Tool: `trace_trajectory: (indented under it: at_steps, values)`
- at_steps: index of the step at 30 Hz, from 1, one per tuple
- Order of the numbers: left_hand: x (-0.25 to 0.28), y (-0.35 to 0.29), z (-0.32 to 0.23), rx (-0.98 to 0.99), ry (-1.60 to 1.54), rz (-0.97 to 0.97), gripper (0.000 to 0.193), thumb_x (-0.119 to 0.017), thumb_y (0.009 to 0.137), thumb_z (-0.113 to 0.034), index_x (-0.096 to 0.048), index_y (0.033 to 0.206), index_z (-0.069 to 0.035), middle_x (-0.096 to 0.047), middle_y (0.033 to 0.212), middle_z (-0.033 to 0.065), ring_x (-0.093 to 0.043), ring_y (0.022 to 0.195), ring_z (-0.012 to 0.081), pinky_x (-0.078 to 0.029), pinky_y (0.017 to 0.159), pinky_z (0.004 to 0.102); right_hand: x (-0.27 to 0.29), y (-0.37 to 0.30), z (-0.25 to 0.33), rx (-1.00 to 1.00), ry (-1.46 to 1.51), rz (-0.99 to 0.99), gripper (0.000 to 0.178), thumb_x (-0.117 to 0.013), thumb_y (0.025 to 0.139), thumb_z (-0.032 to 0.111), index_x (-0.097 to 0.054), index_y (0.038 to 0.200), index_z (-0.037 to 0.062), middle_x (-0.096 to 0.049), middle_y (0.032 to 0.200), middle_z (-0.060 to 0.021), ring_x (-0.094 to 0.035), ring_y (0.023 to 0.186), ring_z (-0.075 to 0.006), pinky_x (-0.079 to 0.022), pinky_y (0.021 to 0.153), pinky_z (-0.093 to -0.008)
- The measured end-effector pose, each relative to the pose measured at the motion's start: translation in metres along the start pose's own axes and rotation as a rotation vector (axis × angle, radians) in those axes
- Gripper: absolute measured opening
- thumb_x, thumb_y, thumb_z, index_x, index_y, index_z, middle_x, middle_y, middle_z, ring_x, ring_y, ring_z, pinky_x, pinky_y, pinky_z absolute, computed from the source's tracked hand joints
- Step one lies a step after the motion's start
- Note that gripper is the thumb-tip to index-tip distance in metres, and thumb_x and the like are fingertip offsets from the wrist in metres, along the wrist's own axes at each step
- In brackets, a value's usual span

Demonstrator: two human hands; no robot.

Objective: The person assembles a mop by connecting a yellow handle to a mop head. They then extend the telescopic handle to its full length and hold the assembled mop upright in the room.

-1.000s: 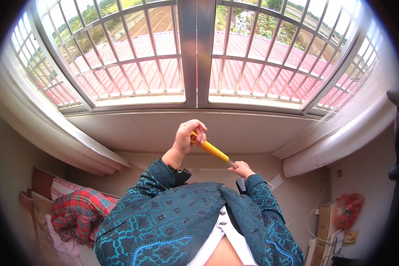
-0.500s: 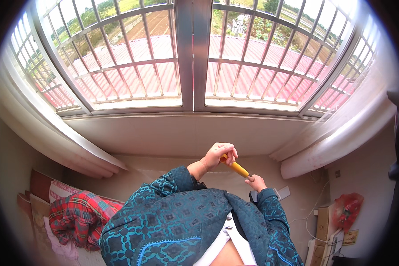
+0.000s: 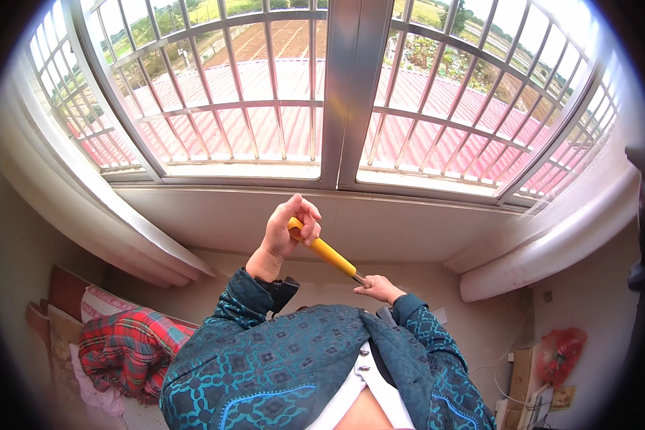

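A pole with a yellow grip (image 3: 330,256) and a metal shaft slants in front of my body. My left hand (image 3: 283,233) is closed around the grip's top end, close to the wall under the window. Lower on the pole and to the right, my right hand (image 3: 383,288) wraps around the metal shaft just below the yellow part. The pole's far end is hidden behind my right hand and sleeve, so its kind does not show. A dark device (image 3: 283,295) sits at my left wrist.
Ahead, a barred window (image 3: 337,188) spans the wall, with a pale curtain (image 3: 93,215) on the left and another curtain (image 3: 545,247) on the right. Red plaid cloth (image 3: 132,347) lies at lower left. At lower right are a red bag (image 3: 560,355), a cardboard box (image 3: 521,369) and a cable.
Both hands have moved left with the pole, and the left hand has risen toward the window wall. More of the yellow grip shows. The view has turned slightly.
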State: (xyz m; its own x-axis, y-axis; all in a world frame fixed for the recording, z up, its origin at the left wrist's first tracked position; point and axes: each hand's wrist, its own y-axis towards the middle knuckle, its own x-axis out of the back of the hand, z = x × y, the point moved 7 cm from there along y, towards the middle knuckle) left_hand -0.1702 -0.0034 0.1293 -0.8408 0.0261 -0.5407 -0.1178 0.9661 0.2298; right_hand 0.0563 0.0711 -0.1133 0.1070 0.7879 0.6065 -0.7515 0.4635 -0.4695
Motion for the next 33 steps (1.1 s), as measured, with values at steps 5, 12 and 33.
trace_trajectory:
  at_steps: [5,12,33]
  values:
    - [0.023,0.003,-0.047,-0.106,-0.017,-0.15,0.054,-0.034,0.099,-0.041,-0.061,0.077,0.0,-0.044,0.045,0.0029,-0.044,0.036,0.0162,-0.041,0.047,0.0283,-0.005,0.021,0.047,0.1,0.195,0.161,0.046,-0.071,0.076,0.048,-0.057,0.077,0.0042,-0.059,0.071,-0.0066,-0.057,0.072,-0.0186,-0.045,0.069,-0.0341]
    - [0.036,0.029,-0.029,-0.02,0.013,-0.259,0.048,-0.042,0.096,-0.04,-0.06,0.076,0.0,-0.044,0.045,0.0035,-0.042,0.035,0.0169,-0.039,0.045,0.0289,-0.014,0.033,0.025,-0.011,0.38,0.181,0.045,-0.075,0.073,0.045,-0.058,0.072,0.0037,-0.063,0.073,-0.0076,-0.06,0.07,-0.0174,-0.047,0.069,-0.0302]
    - [-0.127,0.059,0.238,0.509,-0.021,0.256,0.028,-0.049,0.096,-0.024,-0.059,0.082,-0.002,-0.05,0.056,0.0041,-0.054,0.052,0.0163,-0.044,0.057,0.0285,-0.026,-0.152,-0.256,-0.479,0.325,-0.237,0.045,-0.076,0.07,0.042,-0.064,0.087,0.0028,-0.065,0.086,-0.013,-0.061,0.082,-0.0278,-0.047,0.076,-0.0367]
